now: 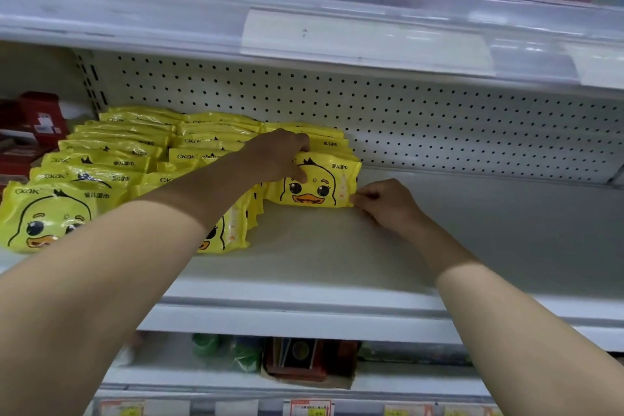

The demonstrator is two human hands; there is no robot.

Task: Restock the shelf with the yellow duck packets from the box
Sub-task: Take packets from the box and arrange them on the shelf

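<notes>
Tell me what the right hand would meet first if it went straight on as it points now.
The right hand pinches the lower right corner of the front duck packet, so it would likely push into that packet first; depth beyond it is unclear.

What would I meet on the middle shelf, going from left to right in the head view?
red boxes → rows of yellow duck packets → left hand → upright duck packet held by both hands → right hand → bare shelf
</notes>
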